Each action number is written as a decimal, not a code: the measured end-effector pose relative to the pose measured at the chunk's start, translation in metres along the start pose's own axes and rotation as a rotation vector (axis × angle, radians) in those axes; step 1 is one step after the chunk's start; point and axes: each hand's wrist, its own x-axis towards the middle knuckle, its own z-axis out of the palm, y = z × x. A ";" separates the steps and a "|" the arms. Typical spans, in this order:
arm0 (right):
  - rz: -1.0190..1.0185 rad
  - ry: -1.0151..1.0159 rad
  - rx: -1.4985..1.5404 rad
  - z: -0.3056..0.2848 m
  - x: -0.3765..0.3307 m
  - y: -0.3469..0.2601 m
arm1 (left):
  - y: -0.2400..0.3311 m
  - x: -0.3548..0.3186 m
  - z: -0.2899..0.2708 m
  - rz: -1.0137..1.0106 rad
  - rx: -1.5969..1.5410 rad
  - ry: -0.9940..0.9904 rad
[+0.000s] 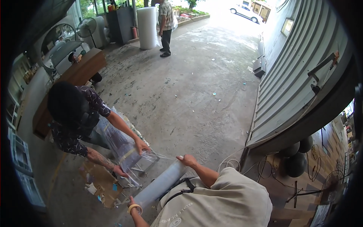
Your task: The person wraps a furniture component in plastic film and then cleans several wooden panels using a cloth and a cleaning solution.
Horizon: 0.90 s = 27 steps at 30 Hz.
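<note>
A wide roll of clear stretch film (160, 185) lies slantwise in front of my body. My left hand (132, 204), below a yellowish bangle, is closed round its lower left end. The upper right end is gripped by my right hand (186, 160). From the roll, a sheet of film runs to a film-wrapped item (123, 145) with thin metal legs; what the item is, I cannot make out. A co-worker in a dark patterned shirt (72, 113) bends over it from the left, one hand on its upper side and the other at its lower edge.
A flattened cardboard piece (100, 181) with scraps lies under the wrapped item. Behind the co-worker is a long brown wooden panel (83, 68). Another person (165, 28) stands by a tall white roll (146, 28). To the right are a corrugated shutter (291, 83), cables and dark balls (295, 164).
</note>
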 end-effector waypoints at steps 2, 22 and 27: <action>-0.024 0.009 0.021 -0.007 0.005 -0.014 | 0.009 -0.010 -0.008 -0.036 -0.101 0.066; -0.258 0.319 0.295 -0.074 -0.025 -0.123 | 0.109 -0.042 -0.097 0.548 -0.599 0.332; -0.495 0.463 0.467 -0.107 -0.054 -0.177 | 0.081 -0.033 -0.169 0.534 -0.826 0.380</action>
